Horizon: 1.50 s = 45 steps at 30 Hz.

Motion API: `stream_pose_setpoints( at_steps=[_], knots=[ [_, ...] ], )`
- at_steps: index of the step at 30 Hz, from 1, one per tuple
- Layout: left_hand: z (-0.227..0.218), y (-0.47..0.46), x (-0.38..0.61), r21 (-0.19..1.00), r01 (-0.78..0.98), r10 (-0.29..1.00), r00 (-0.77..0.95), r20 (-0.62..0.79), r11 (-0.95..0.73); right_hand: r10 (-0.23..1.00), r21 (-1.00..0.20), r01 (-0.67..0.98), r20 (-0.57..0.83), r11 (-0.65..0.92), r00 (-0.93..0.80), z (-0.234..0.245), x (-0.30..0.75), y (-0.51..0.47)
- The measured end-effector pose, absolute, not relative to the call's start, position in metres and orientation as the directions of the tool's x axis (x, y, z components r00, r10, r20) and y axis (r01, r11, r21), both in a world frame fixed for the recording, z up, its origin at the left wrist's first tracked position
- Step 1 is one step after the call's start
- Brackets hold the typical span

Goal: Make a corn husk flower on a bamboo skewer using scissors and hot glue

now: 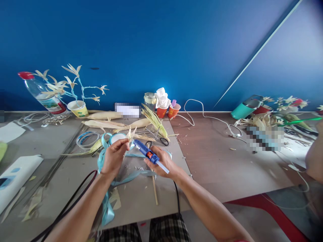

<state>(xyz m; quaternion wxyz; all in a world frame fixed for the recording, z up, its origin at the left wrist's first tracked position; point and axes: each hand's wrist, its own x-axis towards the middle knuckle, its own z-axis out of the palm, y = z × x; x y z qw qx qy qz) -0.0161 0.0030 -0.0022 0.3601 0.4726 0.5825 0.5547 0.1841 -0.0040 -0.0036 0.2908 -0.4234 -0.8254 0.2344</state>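
Observation:
A small pale corn husk flower (131, 133) is pinched in the fingertips of my left hand (115, 155), its petals pointing up. My right hand (164, 162) is wrapped round a blue hot glue gun (145, 151), with a translucent glue stick (163, 167) poking out of its back end. The gun's nozzle is close to the base of the flower; whether they touch I cannot tell. Light blue ribbon (101, 160) trails on the table around my left hand. Scissors (164, 142) lie beyond the gun, partly covered.
Husk flowers on blue-wrapped stems stand in a yellow paper cup (77, 109) beside a tilted plastic bottle (49, 97). Corn husks (104, 125) lie behind my hands, near red cups (174, 110). A black cord (176, 195) hangs at the front edge. Another person's arm (314, 158) is at far right.

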Motion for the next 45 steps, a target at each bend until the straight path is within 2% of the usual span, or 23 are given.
stream_pose_setpoints(
  at_steps=[6,12,16,21,24,27,31,34,38,41,43,45],
  knots=[
    [0.001,0.003,-0.018,0.982,0.183,0.948,-0.302,0.102,-0.048,0.802,-0.65,0.504,0.302,0.569,-0.516,-0.003,0.185,-0.005],
    [-0.001,0.004,-0.019,0.988,0.141,0.951,-0.294,0.097,-0.057,0.751,-0.701,0.325,0.461,0.635,-0.472,0.0,0.192,-0.002],
    [-0.003,0.006,-0.017,0.997,0.063,0.951,-0.303,0.06,-0.043,0.763,-0.652,0.399,0.52,0.645,-0.384,0.002,0.196,0.0],
    [-0.007,0.008,-0.017,0.999,-0.05,0.951,-0.31,-0.006,-0.01,0.758,-0.482,0.632,0.589,0.607,-0.278,0.004,0.201,0.001],
    [-0.009,0.008,-0.018,1.0,0.01,0.952,-0.307,-0.005,0.008,0.831,-0.394,0.803,0.515,0.446,-0.209,0.005,0.213,0.005],
    [-0.01,0.008,-0.02,0.997,0.077,0.948,-0.317,0.021,0.003,0.908,-0.28,0.915,0.383,0.291,-0.171,0.004,0.235,0.008],
    [-0.01,0.006,-0.019,1.0,0.029,0.954,-0.298,0.016,-0.008,0.968,-0.108,0.984,0.224,0.142,-0.115,-0.003,0.27,0.007],
    [-0.008,0.005,-0.017,0.999,-0.025,0.962,-0.273,0.012,-0.02,0.989,-0.057,0.998,0.144,0.028,-0.019,-0.014,0.289,0.005],
    [-0.003,0.002,-0.015,0.997,-0.076,0.965,-0.263,0.003,-0.023,0.999,-0.105,0.994,0.045,-0.008,0.013,-0.02,0.3,0.003],
    [-0.001,0.002,-0.015,0.996,-0.087,0.968,-0.253,0.001,-0.024,0.992,-0.173,0.985,0.115,-0.021,0.042,-0.008,0.299,-0.001],
    [-0.002,0.001,-0.015,0.996,-0.081,0.973,-0.231,0.008,-0.027,0.966,-0.309,0.951,0.251,0.026,0.055,0.004,0.288,-0.003],
    [-0.004,0.001,-0.015,0.997,-0.072,0.979,-0.203,0.019,-0.034,0.946,-0.541,0.818,0.325,0.197,-0.013,0.014,0.267,-0.003]
  ],
)
